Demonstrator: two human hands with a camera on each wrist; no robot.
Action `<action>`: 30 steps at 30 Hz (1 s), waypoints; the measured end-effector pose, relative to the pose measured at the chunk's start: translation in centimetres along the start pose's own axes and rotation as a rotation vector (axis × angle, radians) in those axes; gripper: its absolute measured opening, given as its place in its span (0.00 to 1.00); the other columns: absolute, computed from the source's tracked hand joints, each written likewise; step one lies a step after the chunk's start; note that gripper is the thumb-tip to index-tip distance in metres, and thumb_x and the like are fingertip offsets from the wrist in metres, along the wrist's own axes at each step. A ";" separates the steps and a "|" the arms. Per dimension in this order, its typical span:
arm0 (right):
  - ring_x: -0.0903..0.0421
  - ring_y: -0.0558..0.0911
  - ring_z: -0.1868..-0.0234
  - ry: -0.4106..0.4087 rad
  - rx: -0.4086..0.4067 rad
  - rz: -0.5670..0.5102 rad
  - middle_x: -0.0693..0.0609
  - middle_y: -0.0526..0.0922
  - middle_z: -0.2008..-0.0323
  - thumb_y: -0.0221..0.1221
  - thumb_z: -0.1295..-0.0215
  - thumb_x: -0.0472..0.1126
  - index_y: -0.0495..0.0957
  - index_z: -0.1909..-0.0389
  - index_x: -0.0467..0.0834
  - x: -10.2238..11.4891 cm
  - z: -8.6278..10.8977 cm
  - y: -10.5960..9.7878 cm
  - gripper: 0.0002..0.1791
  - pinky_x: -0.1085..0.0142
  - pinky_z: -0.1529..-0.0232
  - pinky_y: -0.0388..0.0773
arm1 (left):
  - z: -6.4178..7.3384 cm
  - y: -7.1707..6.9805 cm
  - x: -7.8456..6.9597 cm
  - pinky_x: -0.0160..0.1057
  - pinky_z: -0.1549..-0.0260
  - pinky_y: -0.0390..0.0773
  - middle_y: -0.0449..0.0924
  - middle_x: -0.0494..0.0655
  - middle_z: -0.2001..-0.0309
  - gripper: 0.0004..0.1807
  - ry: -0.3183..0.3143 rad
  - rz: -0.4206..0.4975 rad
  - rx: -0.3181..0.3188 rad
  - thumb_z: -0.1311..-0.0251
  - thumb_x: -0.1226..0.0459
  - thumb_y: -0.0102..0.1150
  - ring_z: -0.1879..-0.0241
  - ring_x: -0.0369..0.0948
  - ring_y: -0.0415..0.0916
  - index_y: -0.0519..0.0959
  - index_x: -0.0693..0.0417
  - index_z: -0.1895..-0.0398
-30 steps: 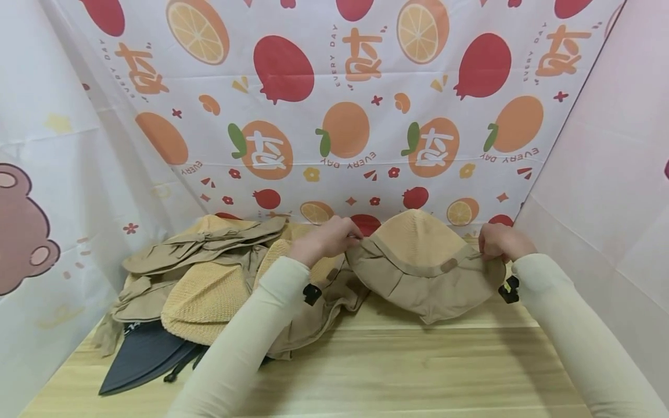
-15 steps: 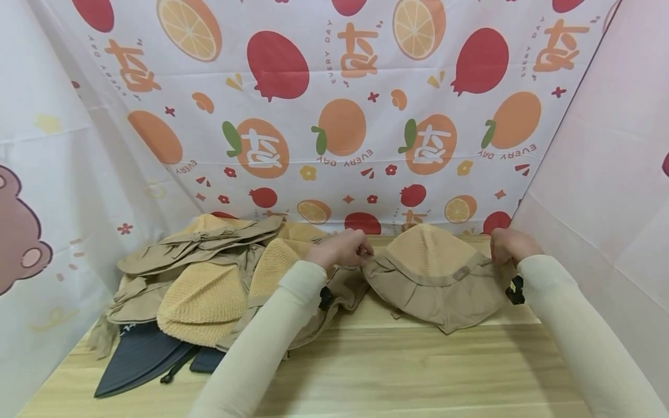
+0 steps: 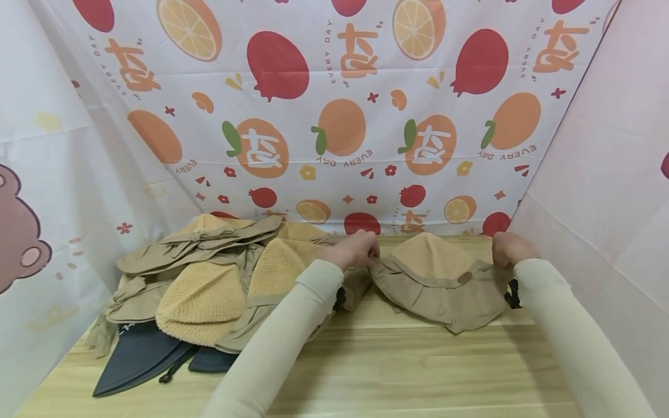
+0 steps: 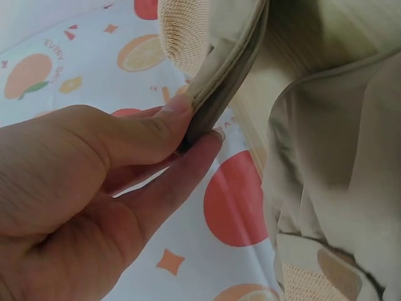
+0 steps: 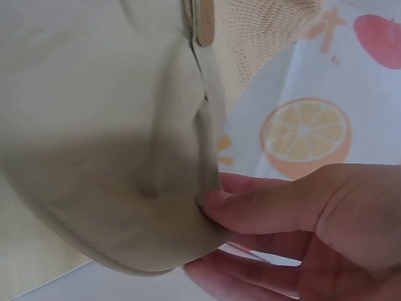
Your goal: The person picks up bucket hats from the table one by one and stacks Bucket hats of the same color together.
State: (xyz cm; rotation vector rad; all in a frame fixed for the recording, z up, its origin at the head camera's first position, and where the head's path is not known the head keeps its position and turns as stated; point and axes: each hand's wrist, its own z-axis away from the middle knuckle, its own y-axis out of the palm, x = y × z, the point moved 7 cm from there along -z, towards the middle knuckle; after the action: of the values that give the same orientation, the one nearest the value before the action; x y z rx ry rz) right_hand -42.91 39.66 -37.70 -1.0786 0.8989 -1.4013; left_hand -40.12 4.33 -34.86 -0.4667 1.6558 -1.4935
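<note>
Between my two hands is a sun hat with a straw-coloured knit crown, a wide tan cloth brim and a small tag on its band. My left hand pinches the brim's left end; in the left wrist view the thumb and fingertips meet on the folded brim edge. At the other end my right hand pinches the brim, and the right wrist view shows the thumb lying on the cloth. The brim's front hangs low, close over the wooden table.
To the left lies a heap of similar tan and straw hats. A dark navy cap with a black cord sticks out under its front. A fruit-print cloth stands behind, and a pale cloth wall rises on the right.
Both hands have lowered the held hat toward the table and shifted it a little to the right. The view has also tilted slightly. The heap of hats stays in place.
</note>
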 end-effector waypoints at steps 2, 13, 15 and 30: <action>0.51 0.69 0.75 0.022 -0.038 0.005 0.45 0.74 0.79 0.52 0.57 0.25 0.69 0.87 0.47 -0.2 0.1 0.0 0.13 0.63 0.78 0.63 | -0.2 0.3 0.0 0.33 0.67 0.69 0.73 0.42 0.75 0.06 -0.009 0.000 0.000 0.35 0.72 0.66 0.68 0.38 0.65 0.91 0.57 0.62; 0.45 0.72 0.69 0.025 -0.205 0.024 0.38 0.78 0.69 0.46 0.35 0.28 0.71 0.79 0.40 1.5 2.4 -0.6 0.13 0.52 0.71 0.72 | -0.6 1.2 -0.2 0.34 0.63 0.76 0.90 0.50 0.59 0.08 -0.001 -0.010 -0.022 0.36 0.70 0.68 0.65 0.37 0.71 0.91 0.56 0.56; 0.46 0.72 0.70 0.018 -0.192 0.023 0.39 0.77 0.71 0.45 0.35 0.28 0.71 0.78 0.40 1.8 2.4 -0.6 0.13 0.53 0.71 0.71 | -0.7 1.4 -0.1 0.35 0.61 0.79 0.90 0.50 0.56 0.09 -0.002 -0.008 -0.020 0.36 0.70 0.68 0.63 0.38 0.75 0.90 0.57 0.55; 0.61 0.75 0.81 -0.138 0.142 0.033 0.54 0.77 0.85 0.69 0.39 0.41 0.80 0.84 0.43 9.6 2.3 2.2 0.15 0.70 0.77 0.73 | -1.2 2.2 -0.2 0.40 0.50 0.83 0.89 0.50 0.50 0.10 -0.028 -0.014 -0.023 0.36 0.70 0.68 0.53 0.41 0.81 0.90 0.57 0.53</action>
State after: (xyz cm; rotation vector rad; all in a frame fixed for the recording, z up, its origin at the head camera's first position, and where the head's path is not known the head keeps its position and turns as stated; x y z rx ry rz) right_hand -39.93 30.00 -37.93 -1.0349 0.7041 -1.3258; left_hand -40.41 5.72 -36.91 -0.5109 1.6527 -1.4725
